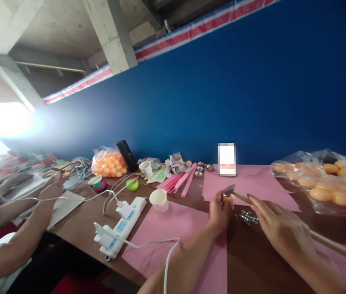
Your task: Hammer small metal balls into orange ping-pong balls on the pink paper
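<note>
My left hand [218, 212] is closed around a small orange ball [228, 197], mostly hidden by the fingers. In my right hand [283, 228] is a long tool with a pale wooden handle [335, 245]. Its grey tip [228, 190] lies over the ball and appears to touch it; whether it is a brush or a blade I cannot tell. On the brown table between my hands is a cluster of small shiny silver pieces [247, 217]. A pink paper sheet [188, 216] lies under my left forearm.
A paper cup [158, 200] and a power strip [125, 228] are on the left, with a white cable [173, 245] crossing my left arm. Behind are pink strips [177, 181], silver balls [200, 168] and a blurred-out upright object [227, 159]. Bagged orange balls [332, 194] lie right; a co-worker's arms [29, 228] reach in left.
</note>
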`<state>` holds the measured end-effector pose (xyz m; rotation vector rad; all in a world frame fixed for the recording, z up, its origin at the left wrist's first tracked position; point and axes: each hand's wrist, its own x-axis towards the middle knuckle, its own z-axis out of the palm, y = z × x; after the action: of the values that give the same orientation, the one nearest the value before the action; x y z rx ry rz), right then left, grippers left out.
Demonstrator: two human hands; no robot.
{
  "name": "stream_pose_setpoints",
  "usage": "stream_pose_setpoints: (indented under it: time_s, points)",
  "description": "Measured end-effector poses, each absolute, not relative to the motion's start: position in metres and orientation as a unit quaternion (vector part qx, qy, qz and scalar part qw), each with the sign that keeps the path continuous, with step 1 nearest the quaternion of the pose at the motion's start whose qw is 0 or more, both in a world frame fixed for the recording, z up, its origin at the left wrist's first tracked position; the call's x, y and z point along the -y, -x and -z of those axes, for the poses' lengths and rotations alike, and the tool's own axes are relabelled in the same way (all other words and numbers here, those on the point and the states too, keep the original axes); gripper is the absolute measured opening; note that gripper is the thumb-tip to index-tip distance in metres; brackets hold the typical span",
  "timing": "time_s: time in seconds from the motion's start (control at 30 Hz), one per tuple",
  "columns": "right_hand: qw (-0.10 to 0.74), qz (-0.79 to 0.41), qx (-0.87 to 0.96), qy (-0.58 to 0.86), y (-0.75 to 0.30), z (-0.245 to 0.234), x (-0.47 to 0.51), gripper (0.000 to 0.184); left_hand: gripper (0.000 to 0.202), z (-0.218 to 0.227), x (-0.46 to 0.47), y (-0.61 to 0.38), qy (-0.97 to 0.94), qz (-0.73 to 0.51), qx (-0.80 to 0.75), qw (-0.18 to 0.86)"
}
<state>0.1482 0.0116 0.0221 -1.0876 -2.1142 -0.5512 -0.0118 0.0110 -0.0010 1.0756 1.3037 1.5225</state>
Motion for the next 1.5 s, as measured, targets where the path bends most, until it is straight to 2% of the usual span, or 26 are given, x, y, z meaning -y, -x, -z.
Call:
stream_pose_setpoints:
  time_s: [0.27, 0.33, 0.43, 0.6, 0.77, 0.9, 0.97, 1.07, 1.2, 1.33, 1.5]
  points:
    - [0.323, 0.203, 0.806, 0.452, -0.151, -0.025, -0.016, 0.030, 0.044, 0.007, -0.015, 0.014, -0.457, -0.612, -0.530, 0.369]
    - [0.315, 0.201, 0.795, 0.478, -0.155, -0.028, -0.019, 0.030, 0.041, 0.004, -0.013, 0.014, -0.463, -0.615, -0.533, 0.352]
    - [0.274, 0.206, 0.773, 0.533, -0.163, -0.030, -0.027, 0.026, 0.036, -0.003, -0.011, 0.015, -0.467, -0.623, -0.541, 0.318]
    - [0.192, 0.212, 0.741, 0.608, -0.175, -0.022, -0.041, 0.028, 0.037, -0.009, -0.010, 0.017, -0.471, -0.623, -0.536, 0.321]
    - [0.127, 0.155, 0.727, 0.657, -0.173, -0.019, -0.044, 0.031, 0.040, -0.005, -0.011, 0.019, -0.476, -0.605, -0.536, 0.346]
    - [0.106, 0.107, 0.730, 0.667, -0.173, -0.020, -0.044, 0.033, 0.040, 0.000, -0.013, 0.019, -0.479, -0.606, -0.528, 0.353]
    - [0.111, 0.089, 0.729, 0.669, -0.173, -0.023, -0.043, 0.034, 0.039, 0.000, -0.013, 0.019, -0.481, -0.605, -0.525, 0.356]
    - [0.169, 0.079, 0.747, 0.638, -0.171, -0.029, -0.039, 0.031, 0.038, -0.002, -0.012, 0.020, -0.499, -0.590, -0.534, 0.344]
    - [0.242, -0.007, 0.833, 0.498, -0.166, -0.034, -0.032, 0.026, 0.039, -0.005, -0.011, 0.020, -0.519, -0.571, -0.553, 0.315]
    - [0.237, -0.101, 0.872, 0.415, -0.166, -0.026, -0.030, 0.016, 0.039, -0.006, -0.011, 0.020, -0.514, -0.578, -0.550, 0.317]
    - [0.235, -0.145, 0.873, 0.402, -0.170, -0.021, -0.032, 0.023, 0.040, -0.005, -0.012, 0.020, -0.513, -0.581, -0.544, 0.321]
